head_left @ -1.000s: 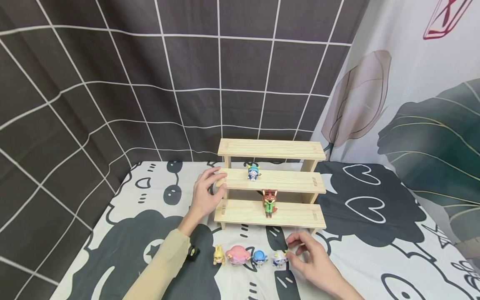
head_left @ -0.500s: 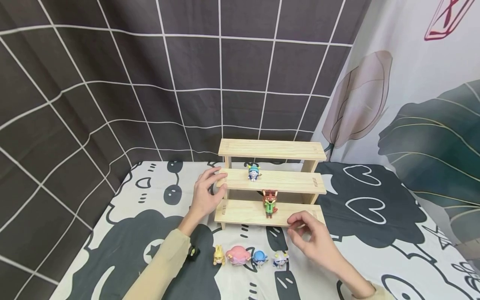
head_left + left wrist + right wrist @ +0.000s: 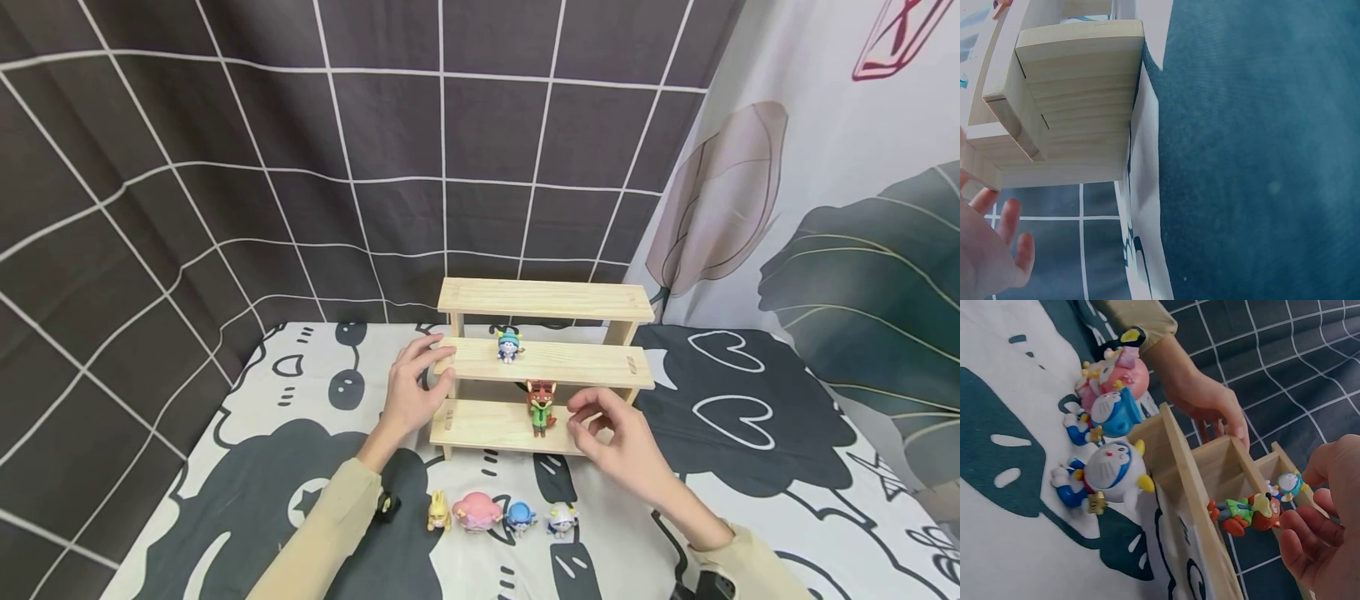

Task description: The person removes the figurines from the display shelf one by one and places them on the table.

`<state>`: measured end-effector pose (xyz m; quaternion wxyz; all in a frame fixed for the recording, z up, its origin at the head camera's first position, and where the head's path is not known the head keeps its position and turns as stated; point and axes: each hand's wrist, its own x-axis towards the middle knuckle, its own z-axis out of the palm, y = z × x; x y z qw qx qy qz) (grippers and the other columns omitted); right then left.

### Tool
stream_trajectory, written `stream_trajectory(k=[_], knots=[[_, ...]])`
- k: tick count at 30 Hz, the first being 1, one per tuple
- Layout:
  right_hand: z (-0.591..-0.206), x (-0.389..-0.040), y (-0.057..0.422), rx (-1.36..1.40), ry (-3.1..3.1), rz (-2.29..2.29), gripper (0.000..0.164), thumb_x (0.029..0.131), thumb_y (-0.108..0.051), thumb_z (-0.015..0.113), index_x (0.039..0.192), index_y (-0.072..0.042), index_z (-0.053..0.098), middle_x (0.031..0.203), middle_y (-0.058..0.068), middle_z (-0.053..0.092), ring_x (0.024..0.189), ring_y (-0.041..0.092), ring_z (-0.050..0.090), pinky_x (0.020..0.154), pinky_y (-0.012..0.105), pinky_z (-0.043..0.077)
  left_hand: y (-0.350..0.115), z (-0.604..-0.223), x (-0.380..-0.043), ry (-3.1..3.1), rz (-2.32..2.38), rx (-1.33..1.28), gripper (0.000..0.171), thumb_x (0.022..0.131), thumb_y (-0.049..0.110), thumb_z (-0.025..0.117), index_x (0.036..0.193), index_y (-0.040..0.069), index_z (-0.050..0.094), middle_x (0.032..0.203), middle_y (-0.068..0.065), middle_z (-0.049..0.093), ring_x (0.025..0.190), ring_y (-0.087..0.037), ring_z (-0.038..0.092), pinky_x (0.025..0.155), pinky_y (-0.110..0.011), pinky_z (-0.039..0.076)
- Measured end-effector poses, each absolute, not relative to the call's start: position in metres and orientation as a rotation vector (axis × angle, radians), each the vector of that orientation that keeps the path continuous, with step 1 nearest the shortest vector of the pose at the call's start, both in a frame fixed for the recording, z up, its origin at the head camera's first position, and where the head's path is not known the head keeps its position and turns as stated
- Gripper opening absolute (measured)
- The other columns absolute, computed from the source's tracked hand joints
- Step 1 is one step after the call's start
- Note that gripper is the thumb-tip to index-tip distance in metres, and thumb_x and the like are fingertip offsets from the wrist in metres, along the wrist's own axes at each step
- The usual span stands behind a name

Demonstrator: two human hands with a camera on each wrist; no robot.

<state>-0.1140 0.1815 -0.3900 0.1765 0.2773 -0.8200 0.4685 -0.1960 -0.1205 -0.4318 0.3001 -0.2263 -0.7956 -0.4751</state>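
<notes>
A three-tier wooden display shelf point(image 3: 480, 425) stands on the patterned cloth. My left hand point(image 3: 411, 392) holds the left end of its middle tier, fingers over the top and thumb at the front. My right hand point(image 3: 611, 433) hovers over the lowest tier's right part, fingers loosely bent with nothing between them. Just left of its fingertips stands a fox figurine point(image 3: 540, 408) in a green shirt, upright on the lowest tier. In the right wrist view the right hand's fingers point(image 3: 1310, 531) overlap the fox's head. A small figurine in a teal hat point(image 3: 507, 345) stands on the middle tier.
In front of the shelf a row of figurines stands on the cloth: a yellow rabbit-eared one point(image 3: 438, 512), a round pink one point(image 3: 477, 511), a blue-hatted one point(image 3: 519, 517) and a white-and-blue one point(image 3: 561, 520). A dark grid curtain point(image 3: 390, 208) hangs behind.
My right hand has moved from beside the white-and-blue figurine up to the lowest tier, next to the fox figurine. The left hand stays on the shelf, and the figurines have not moved.
</notes>
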Motion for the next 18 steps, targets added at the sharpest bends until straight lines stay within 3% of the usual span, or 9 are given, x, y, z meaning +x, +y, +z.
stream_trajectory(k=[9, 18], knots=[[-0.386, -0.129, 0.177, 0.760, -2.346, 1.358, 0.028, 0.080, 0.014, 0.070, 0.104, 0.002, 0.062, 0.098, 0.013, 0.067, 0.083, 0.013, 0.064, 0.064, 0.022, 0.051, -0.120, -0.432, -0.196, -2.113, -1.257, -0.601, 0.029, 0.082, 0.009, 0.070, 0.110, 0.002, 0.075, 0.129, -0.018, 0.062, 0.118, -0.039, 0.054, 0.096, -0.061, 0.040], [-0.380, -0.141, 0.169, 0.750, -2.336, 1.409, 0.025, 0.084, 0.011, 0.070, 0.105, 0.001, 0.062, 0.093, 0.008, 0.067, 0.078, 0.014, 0.062, 0.064, 0.021, 0.051, -0.120, -0.433, -0.197, -2.109, -1.258, -0.600, 0.029, 0.082, 0.009, 0.070, 0.110, 0.002, 0.075, 0.129, -0.017, 0.062, 0.118, -0.039, 0.055, 0.095, -0.061, 0.040]])
